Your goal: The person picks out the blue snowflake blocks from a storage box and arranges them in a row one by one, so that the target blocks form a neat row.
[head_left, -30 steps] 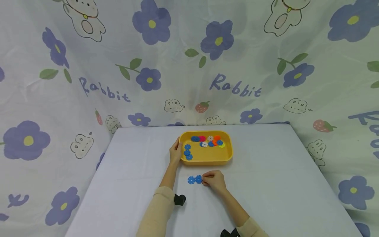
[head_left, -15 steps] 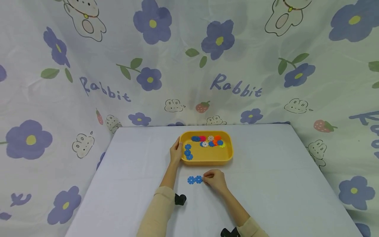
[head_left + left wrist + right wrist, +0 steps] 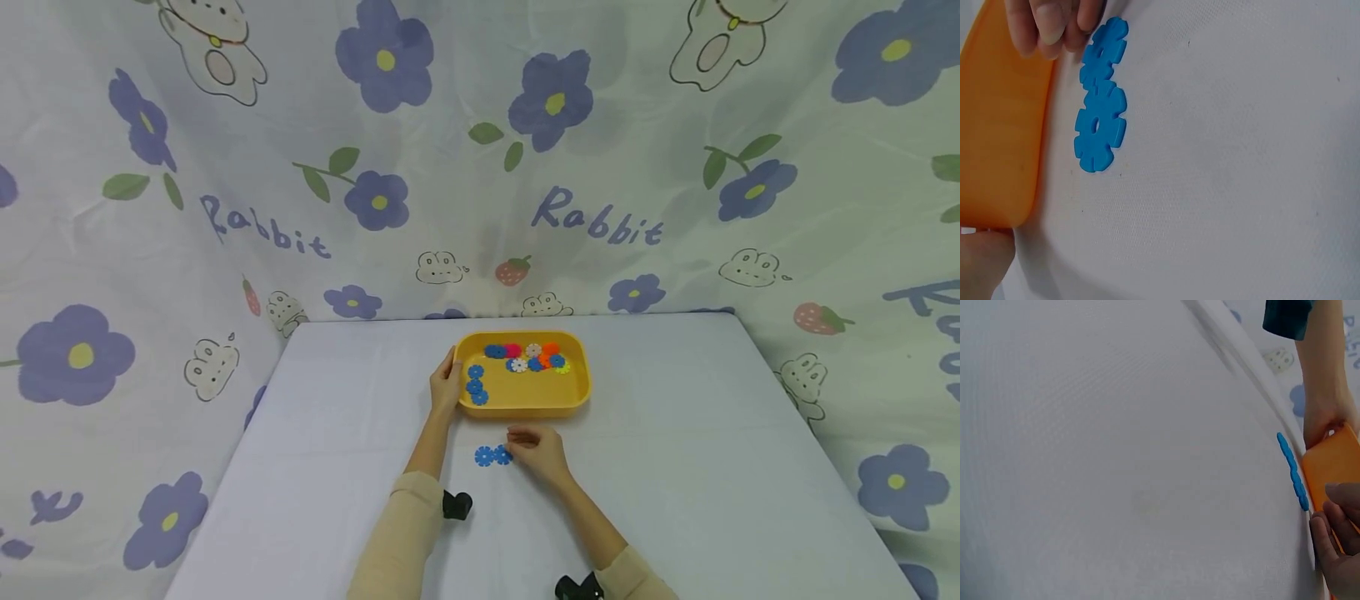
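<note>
Blue flower-shaped discs [image 3: 1107, 119], two of them, lie on the white table [image 3: 675, 458], just on the near side of the yellow tray [image 3: 523, 412]. Their edges meet, so the pair makes one short row; whether the notches interlock is not certain. The row's long axis runs left to right, roughly along the tray's near wall.

The right hand [image 3: 542, 452] is the nearer one, at the right end of that row. From its fingertips the discs lie to the left; in the head view the fingers partly cover the edge of the right-hand disc, though contact cannot be told. Those fingers are loosely bent, with nothing visible between them. In the left wrist view they hang on the tray side of the row, leaving the left-hand disc uncovered.

The left hand [image 3: 446, 385] grips the tray at its left end, farther from the row. Inside the tray, three blue pieces [image 3: 475, 386] sit along the left wall, and mixed-colour pieces [image 3: 517, 365] gather toward the far side.
</note>
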A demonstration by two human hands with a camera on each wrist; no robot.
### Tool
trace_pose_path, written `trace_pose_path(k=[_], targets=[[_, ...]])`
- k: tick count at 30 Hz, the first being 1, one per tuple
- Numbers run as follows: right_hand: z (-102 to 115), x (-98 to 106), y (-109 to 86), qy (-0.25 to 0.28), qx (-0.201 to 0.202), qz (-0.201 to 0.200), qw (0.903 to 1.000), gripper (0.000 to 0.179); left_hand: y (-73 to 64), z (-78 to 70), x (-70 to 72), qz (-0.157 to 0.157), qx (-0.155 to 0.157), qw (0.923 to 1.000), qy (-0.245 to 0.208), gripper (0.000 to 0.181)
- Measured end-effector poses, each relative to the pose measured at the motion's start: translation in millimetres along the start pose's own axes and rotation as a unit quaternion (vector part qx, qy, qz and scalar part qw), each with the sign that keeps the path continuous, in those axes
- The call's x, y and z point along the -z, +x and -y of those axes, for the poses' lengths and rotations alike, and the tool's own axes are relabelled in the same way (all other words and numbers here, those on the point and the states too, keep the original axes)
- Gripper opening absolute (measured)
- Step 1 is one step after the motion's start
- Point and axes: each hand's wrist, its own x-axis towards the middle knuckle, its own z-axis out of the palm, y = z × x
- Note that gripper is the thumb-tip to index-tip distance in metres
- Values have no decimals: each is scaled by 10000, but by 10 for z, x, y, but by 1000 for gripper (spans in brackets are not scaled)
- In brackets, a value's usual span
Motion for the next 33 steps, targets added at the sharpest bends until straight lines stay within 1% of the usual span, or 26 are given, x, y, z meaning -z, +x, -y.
trace_pose_path(k=[4,7,13,17,20,24,28,31,33], targets=[[-7,8,4,125,-118,65,9998,26,-4,0,6,-27,11,10000,34,44],[-13,12,8,140,-67,91,9998,26,-2,-3,6,-17,16,10000,81,44],[-12,2,13,-3,-25,109,9999,25,6,-1,7,-16,32,9999,103,44],[-15,-11,22,-72,-80,174,9998,24,3,4,7,-49,37,9999,100,44],[-3,-11,21,-1,-93,237,9997,23,-7,6,5,-67,-16,9999,93,44],[21,9,8,18,-9,410,9992,22,-12,2,7,-78,-72,9999,136,44],[41,28,-9,-34,-40,561,9984,22,-4,0,14,-50,-59,9998,186,45],[57,38,-19,-52,-34,605,9981,22,-1,6,14,-27,-24,9998,197,45],[65,44,-22,-83,-29,558,9984,21,5,11,14,-28,-18,9998,188,45]])
